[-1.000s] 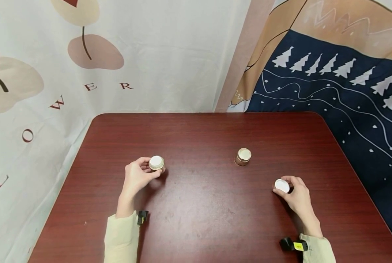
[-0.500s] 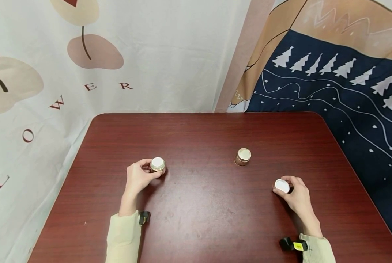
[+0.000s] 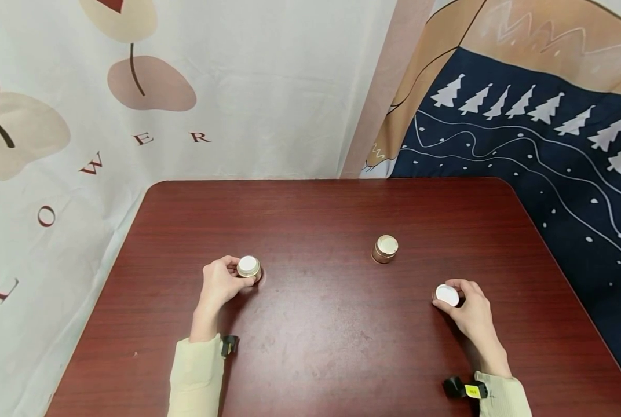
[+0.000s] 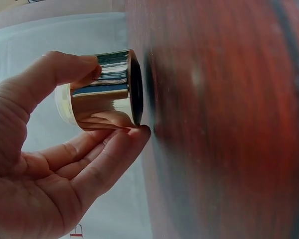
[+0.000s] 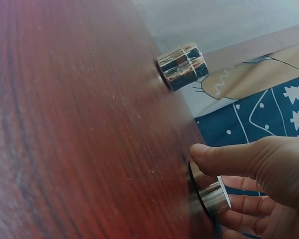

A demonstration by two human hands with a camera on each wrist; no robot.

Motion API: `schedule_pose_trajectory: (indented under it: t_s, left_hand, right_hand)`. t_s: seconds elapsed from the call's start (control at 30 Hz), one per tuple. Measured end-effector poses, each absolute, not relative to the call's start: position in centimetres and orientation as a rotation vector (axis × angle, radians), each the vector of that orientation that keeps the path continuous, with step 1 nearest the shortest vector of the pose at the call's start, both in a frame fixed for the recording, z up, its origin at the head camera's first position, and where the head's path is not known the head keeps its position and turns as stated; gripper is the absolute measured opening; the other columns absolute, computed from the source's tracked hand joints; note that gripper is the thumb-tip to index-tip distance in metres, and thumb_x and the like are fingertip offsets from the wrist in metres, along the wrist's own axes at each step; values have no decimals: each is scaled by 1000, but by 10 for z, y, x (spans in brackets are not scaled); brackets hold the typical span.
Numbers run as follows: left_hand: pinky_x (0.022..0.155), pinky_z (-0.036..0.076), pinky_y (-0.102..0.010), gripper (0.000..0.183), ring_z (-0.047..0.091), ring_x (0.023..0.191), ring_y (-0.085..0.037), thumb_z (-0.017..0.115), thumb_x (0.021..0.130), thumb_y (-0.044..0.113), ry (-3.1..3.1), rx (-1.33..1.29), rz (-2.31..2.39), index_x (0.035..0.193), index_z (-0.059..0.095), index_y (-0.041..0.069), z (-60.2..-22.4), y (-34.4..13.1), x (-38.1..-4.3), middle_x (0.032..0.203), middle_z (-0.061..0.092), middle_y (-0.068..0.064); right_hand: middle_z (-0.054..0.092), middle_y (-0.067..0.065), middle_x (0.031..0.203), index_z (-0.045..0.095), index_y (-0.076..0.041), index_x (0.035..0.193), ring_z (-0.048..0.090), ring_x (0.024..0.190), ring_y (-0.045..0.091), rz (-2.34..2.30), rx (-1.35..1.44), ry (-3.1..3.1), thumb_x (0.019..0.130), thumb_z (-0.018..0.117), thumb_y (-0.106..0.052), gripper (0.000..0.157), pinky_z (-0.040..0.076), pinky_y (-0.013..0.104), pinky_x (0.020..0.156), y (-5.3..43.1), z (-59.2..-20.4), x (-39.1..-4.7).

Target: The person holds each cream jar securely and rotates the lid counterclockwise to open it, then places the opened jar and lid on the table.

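In the head view, my left hand (image 3: 223,282) grips a small shiny gold cosmetic jar (image 3: 249,269) with a white top, left of the table's middle. The left wrist view has the thumb on one side of the jar (image 4: 107,89) and the fingers along the other, its base close over the table. My right hand (image 3: 472,308) pinches a gold jar lid (image 3: 447,295) on the right side, its white inner face upward. Thumb and fingers take the lid (image 5: 214,196) by its sides, close to the tabletop in the right wrist view.
A second gold jar (image 3: 385,249), with its gold lid on, stands upright toward the back, between the two hands. The reddish-brown table (image 3: 310,347) has rounded far corners. Behind it hang a white printed curtain (image 3: 269,87) and a navy cloth with white trees (image 3: 498,139).
My left hand has shifted slightly right and toward the body, bringing the jar lower, nearer the table. The right hand and its lid stay where they were.
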State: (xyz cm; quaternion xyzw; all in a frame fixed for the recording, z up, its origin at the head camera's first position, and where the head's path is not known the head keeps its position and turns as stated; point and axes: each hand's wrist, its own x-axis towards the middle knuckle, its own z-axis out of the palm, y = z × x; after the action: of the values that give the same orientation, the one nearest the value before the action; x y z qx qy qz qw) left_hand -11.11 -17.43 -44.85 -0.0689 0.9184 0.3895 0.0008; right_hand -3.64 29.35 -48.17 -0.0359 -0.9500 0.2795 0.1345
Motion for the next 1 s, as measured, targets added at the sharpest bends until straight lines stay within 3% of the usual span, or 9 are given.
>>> schedule_pose_trajectory:
  t_s: [1.0]
  left_hand:
    - [72, 49, -44, 39, 59, 79, -34, 80, 62, 8, 2896, -108, 1032, 92, 59, -7, -445, -178, -112, 81, 64, -20]
  right_hand:
    - [56, 17, 88, 61, 3, 97, 54, 75, 29, 817, -98, -2738, 61, 86, -5, 45, 41, 39, 62, 293, -480, -37]
